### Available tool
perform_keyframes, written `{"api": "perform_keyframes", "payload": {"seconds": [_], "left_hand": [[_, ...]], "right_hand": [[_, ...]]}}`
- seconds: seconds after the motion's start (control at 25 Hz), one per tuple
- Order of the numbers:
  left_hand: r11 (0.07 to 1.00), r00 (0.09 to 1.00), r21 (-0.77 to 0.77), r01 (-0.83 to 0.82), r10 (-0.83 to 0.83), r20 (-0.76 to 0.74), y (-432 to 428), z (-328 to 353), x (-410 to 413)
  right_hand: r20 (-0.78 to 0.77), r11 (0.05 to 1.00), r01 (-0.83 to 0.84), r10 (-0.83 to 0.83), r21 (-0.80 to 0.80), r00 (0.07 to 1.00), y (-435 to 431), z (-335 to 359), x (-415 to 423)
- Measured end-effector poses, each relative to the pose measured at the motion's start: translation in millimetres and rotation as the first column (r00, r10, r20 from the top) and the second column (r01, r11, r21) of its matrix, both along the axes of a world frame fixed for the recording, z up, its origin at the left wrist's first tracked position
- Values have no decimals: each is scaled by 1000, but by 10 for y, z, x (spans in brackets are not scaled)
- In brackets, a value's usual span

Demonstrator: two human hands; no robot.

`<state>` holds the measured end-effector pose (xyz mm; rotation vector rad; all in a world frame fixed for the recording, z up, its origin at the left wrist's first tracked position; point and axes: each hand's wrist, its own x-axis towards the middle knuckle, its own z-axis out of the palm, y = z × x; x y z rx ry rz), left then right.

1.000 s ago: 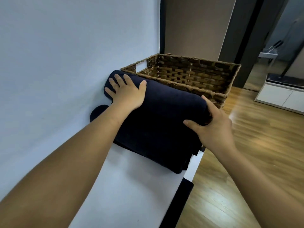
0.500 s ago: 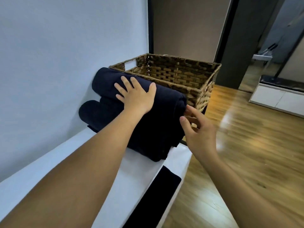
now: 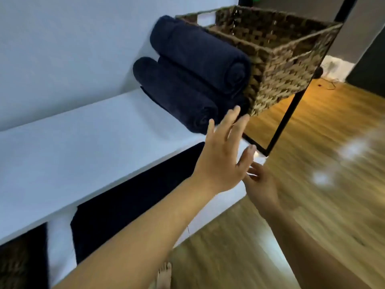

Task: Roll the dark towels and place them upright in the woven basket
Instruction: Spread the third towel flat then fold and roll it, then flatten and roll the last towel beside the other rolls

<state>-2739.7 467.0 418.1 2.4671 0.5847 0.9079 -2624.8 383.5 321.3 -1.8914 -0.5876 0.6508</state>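
Observation:
Two rolled dark navy towels lie on their sides on the white bench top (image 3: 83,142), stacked against the woven basket (image 3: 281,65). The upper towel roll (image 3: 200,57) leans on the basket's near wall; the lower towel roll (image 3: 177,94) lies in front of it. A third dark layer shows between them. My left hand (image 3: 225,155) hovers with fingers spread just in front of the lower roll's end, holding nothing. My right hand (image 3: 260,184) is below it, partly hidden behind the left hand, fingers relaxed and empty.
The white wall (image 3: 73,49) runs along the bench's far side. Dark open compartments (image 3: 129,205) sit under the bench top. A black metal frame leg (image 3: 283,122) stands by the basket. Wooden floor (image 3: 312,184) lies to the right. A bare foot (image 3: 164,274) shows below.
Both hands have let go of the upper towel roll and pulled back toward me. The camera view has swung left and lower, so the towel ends now face me.

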Motion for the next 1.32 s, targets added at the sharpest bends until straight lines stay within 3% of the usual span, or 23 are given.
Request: {"api": "perform_keyframes", "payload": {"seconds": [0.04,0.12,0.16,0.2,0.28,0.32,0.4,0.44,0.52,0.64,0.84,0.96,1.08,1.16,1.32], "left_hand": [[999,999,-42,9,-11,-43,-209,-319,-219],[929,982,-342,-144,91,-166,-509,-1010,-735],[800,951,-527,-288,171,-259,-615,-1342,-1009],[605,898,-666,-436,242,-367,-696,-1663,-1286],[167,770,-774,-610,354,-530,-765,-2207,-1833],[-33,714,-788,-615,402,-574,-776,-2408,-2082],[-347,636,-793,-501,473,-609,-718,-2697,-2418],[-465,593,-783,-412,516,-618,-670,-2852,-2538],[-597,534,-778,-197,600,-596,-532,-3149,-2687],[-617,521,-785,50,687,-507,-251,-3436,-2704],[-645,643,-748,157,642,-418,30,-3529,-2277],[-654,653,-711,258,661,-370,86,-3485,-2042],[-606,520,-646,463,776,-355,169,-3468,-1983],[-574,413,-640,510,817,-403,214,-3465,-1998],[-506,211,-706,497,859,-467,161,-3351,-2217]], "right_hand": [[-41,998,-26,24,-60,999,-60,-223,-55],[-137,981,-91,68,-171,988,-119,-584,-196],[-191,966,-129,86,-224,978,-137,-769,-265],[-256,954,-164,97,-251,962,-141,-929,-336],[-408,935,-198,66,-292,911,-86,-1222,-440],[-469,928,-195,25,-317,883,-38,-1359,-477],[-573,915,-186,-59,-359,818,125,-1600,-484],[-618,906,-184,-102,-381,779,232,-1765,-500],[-678,904,-132,-202,-407,707,504,-2017,-530],[-721,918,-4,-309,-398,621,998,-2311,-536],[-604,865,83,-411,-495,683,1282,-2603,-581],[-690,894,94,-402,-439,601,1011,-2496,-737],[-858,934,224,-348,-280,377,667,-2392,-774],[-856,885,341,-421,-316,300,676,-2376,-620],[-754,851,352,-514,-389,409,724,-2289,-309]]}}
